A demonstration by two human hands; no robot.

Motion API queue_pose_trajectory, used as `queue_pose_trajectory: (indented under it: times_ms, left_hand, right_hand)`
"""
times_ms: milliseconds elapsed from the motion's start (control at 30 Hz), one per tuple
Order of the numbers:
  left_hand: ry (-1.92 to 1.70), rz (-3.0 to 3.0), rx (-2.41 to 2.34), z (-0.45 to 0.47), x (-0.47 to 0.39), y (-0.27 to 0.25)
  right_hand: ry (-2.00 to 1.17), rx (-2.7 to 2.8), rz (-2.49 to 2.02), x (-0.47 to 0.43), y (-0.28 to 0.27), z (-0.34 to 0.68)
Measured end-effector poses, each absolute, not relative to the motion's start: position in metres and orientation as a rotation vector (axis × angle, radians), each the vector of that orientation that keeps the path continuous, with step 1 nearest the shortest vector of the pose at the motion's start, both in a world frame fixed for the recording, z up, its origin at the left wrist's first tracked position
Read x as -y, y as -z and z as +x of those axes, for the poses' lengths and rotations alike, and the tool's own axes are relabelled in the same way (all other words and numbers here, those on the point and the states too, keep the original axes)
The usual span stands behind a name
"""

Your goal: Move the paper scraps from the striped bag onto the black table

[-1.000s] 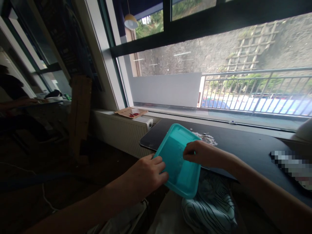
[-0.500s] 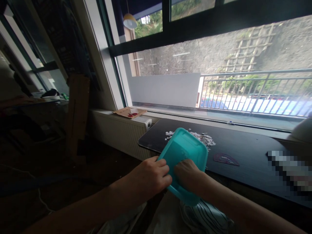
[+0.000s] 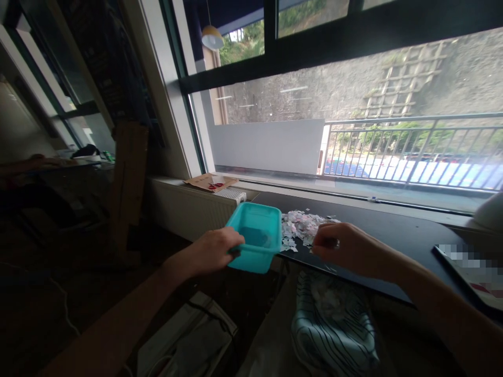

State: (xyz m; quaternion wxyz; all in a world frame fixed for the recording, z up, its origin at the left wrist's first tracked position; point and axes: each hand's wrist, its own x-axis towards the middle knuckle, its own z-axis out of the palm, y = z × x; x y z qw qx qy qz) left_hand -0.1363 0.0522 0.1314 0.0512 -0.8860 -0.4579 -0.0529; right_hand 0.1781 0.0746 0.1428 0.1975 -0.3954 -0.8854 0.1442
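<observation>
My left hand [image 3: 214,248] grips the near left rim of a teal plastic tub [image 3: 257,262], fingers curled over its edge. The tub hangs beside the table's front left edge, its mouth tilted towards me. My right hand [image 3: 332,242] is over the table with its fingers curled in, right beside a heap of small cut paper scraps [image 3: 301,225]. Whether it holds any scraps cannot be made out. The scraps, white with some pinkish ones, lie on the dark tabletop [image 3: 385,225].
A striped, open-topped bag [image 3: 334,335] with pale contents is at my lap. Red-handled scissors [image 3: 216,186] lie on brown paper [image 3: 196,181] on the sill. A white box [image 3: 188,335] stands below left. At left are a tall cardboard piece [image 3: 128,183] and another person's arm [image 3: 27,165].
The teal tub has moved left and down, off the paper scraps, with my left hand still on its rim. My right hand has left the tub and moved right, over the table.
</observation>
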Motion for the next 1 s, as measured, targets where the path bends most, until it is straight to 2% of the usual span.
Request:
queue_pose_trajectory:
  times_ms: [167,300,467,567,667,800,900,1000]
  left_hand:
    - [0.185,-2.622,1.486,-0.174,-0.108,-0.118]
    - [0.187,-2.565,1.491,-0.184,-0.121,-0.113]
    - [0.493,-2.328,1.369,-0.149,-0.075,-0.114]
    - [0.609,-2.621,1.282,-0.094,-0.033,-0.091]
    - [0.333,-3.032,1.169,-0.037,-0.004,-0.047]
    - [-0.013,-3.077,1.188,0.006,0.004,0.007]
    - [-0.183,-3.065,1.16,0.012,0.002,0.015]
    - [-0.233,-3.085,1.128,0.006,0.002,-0.003]
  right_hand:
    - [-0.453,2.538,-1.309,-0.061,-0.103,0.204]
    - [-0.42,2.57,-1.458,-0.051,-0.075,0.213]
    - [-0.299,2.574,-1.618,-0.05,-0.051,0.222]
    - [-0.244,2.594,-1.679,-0.048,-0.038,0.226]
    - [-0.222,2.571,-1.73,-0.046,-0.032,0.228]
    - [-0.301,2.509,-1.723,-0.041,-0.032,0.235]
    - [-0.387,2.476,-1.695,-0.039,-0.036,0.24]
    - [-0.486,2.456,-1.582,-0.04,-0.049,0.244]
